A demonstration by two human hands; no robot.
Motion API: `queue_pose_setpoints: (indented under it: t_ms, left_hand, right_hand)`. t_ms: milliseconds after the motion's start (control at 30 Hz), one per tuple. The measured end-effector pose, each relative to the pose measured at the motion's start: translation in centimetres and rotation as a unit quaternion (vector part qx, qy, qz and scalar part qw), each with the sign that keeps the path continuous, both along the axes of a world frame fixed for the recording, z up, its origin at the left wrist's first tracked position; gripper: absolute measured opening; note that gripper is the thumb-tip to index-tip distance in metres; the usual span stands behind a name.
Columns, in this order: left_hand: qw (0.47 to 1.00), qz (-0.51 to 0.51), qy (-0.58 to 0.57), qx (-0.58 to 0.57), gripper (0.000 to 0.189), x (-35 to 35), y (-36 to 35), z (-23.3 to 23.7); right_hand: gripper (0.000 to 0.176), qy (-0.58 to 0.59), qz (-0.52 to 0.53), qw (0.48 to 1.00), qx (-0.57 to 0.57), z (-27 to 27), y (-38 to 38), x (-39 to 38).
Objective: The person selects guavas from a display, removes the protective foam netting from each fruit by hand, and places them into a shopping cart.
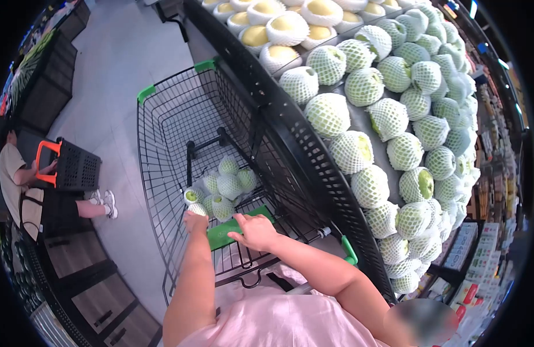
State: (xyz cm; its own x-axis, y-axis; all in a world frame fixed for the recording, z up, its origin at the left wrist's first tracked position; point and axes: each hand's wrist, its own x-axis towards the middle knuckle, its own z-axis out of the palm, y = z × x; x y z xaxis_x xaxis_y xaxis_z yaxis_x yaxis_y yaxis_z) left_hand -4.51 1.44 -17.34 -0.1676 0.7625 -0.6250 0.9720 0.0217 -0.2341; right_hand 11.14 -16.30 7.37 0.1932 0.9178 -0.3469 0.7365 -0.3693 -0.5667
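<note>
My left hand [195, 221] is closed around a round fruit in a white foam net [197, 209], held over the rear of the shopping cart [162, 147]. Just ahead of it, several green fruits in foam nets [229, 185] lie heaped in the cart, some apparently inside a clear plastic bag. My right hand [256, 232] rests at the green panel [223, 234] on the cart's near side. Its thumb and fingers are apart, and I see nothing in them.
A display of foam-netted green fruits [365, 87] rises along the cart's right side, behind a black perforated edge [319, 156]. Yellow fruits [287, 29] sit farther back. On the left a person [18, 179] carries a black basket [79, 165]. Dark drawers [76, 254] line the lower left.
</note>
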Motion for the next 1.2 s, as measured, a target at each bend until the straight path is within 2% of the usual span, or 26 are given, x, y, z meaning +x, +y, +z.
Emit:
queue_pose_setpoints:
  t_ms: [100,133,167,200,233,267,333,367,433,533,600,667,700,733,767,800,867,967,1100,1200]
  left_hand:
    - [0.999,-0.012,-0.039,-0.009,0.091,0.2,0.7,2.9]
    - [0.995,-0.012,-0.102,-0.015,0.084,0.8,0.9,5.5]
    - [0.987,-0.058,-0.147,0.007,0.076,1.5,1.2,6.7]
    - [0.976,-0.102,-0.192,0.028,0.068,1.9,1.4,7.5]
    - [0.944,-0.181,-0.268,0.061,0.041,2.2,1.8,8.0]
    - [0.923,-0.163,-0.346,0.032,0.032,2.6,1.7,8.5]
    - [0.86,-0.126,-0.494,-0.026,0.017,4.7,0.5,14.4]
    - [0.83,-0.123,-0.543,-0.024,0.015,5.5,-1.4,18.9]
    - [0.817,-0.158,-0.553,-0.031,0.018,5.6,-5.0,25.3]
    - [0.798,-0.236,-0.552,-0.046,0.025,4.7,-10.7,33.4]
    - [0.769,-0.352,-0.534,-0.008,0.029,3.3,-14.1,33.8]
    - [0.704,-0.421,-0.57,0.044,0.034,2.4,-17.8,34.5]
    - [0.705,-0.44,-0.555,0.045,0.039,1.9,-19.2,33.6]
    - [0.705,-0.459,-0.539,0.046,0.045,1.8,-20.0,32.7]
    - [0.754,-0.483,-0.445,0.001,0.054,2.0,-20.1,33.3]
    - [0.726,-0.497,-0.473,0.039,0.049,2.1,-19.8,32.4]
    - [0.726,-0.478,-0.491,0.049,0.041,2.4,-19.2,30.8]
    - [0.738,-0.49,-0.461,0.046,0.031,2.4,-18.8,31.1]
    - [0.745,-0.487,-0.452,0.06,0.027,2.3,-18.4,30.2]
    - [0.755,-0.472,-0.453,0.043,0.029,2.3,-18.3,30.4]
  right_hand:
    - [0.055,0.006,0.0,1.0,-0.009,0.0,0.0,0.3]
    - [0.055,0.008,-0.003,1.0,-0.002,0.2,0.1,0.5]
    - [0.055,0.009,-0.005,1.0,0.006,0.7,0.0,0.7]
    - [0.053,0.011,-0.024,0.998,0.056,1.6,-0.3,1.1]
    - [0.05,0.013,-0.04,0.994,0.105,2.5,-0.4,1.7]
    - [0.048,0.016,-0.053,0.987,0.153,3.4,-0.4,2.4]
    - [0.039,0.012,-0.139,0.943,0.303,8.2,-1.1,4.3]
    - [0.037,-0.016,-0.172,0.907,0.384,11.0,-1.8,5.7]
    - [0.036,-0.074,-0.23,0.863,0.444,15.4,-3.7,9.4]
    - [0.032,-0.145,-0.322,0.824,0.444,18.1,-6.5,16.0]
    - [0.033,-0.18,-0.358,0.801,0.444,18.8,-8.3,19.8]
    - [0.036,-0.193,-0.423,0.762,0.451,19.2,-9.4,23.3]
    - [0.04,-0.173,-0.46,0.737,0.464,19.9,-9.6,24.8]
    - [0.045,-0.22,-0.484,0.708,0.466,19.6,-9.6,27.7]
    - [0.053,-0.195,-0.538,0.681,0.457,20.8,-9.4,29.3]
    - [0.061,-0.233,-0.57,0.659,0.432,20.7,-9.4,32.3]
    - [0.075,-0.304,-0.628,0.634,0.334,22.8,-9.0,35.1]
    - [0.093,-0.246,-0.723,0.621,0.175,26.0,-8.0,38.2]
    - [0.111,-0.227,-0.733,0.634,0.098,26.5,-6.8,39.9]
    - [0.11,-0.215,-0.74,0.632,0.084,25.7,-6.3,40.6]
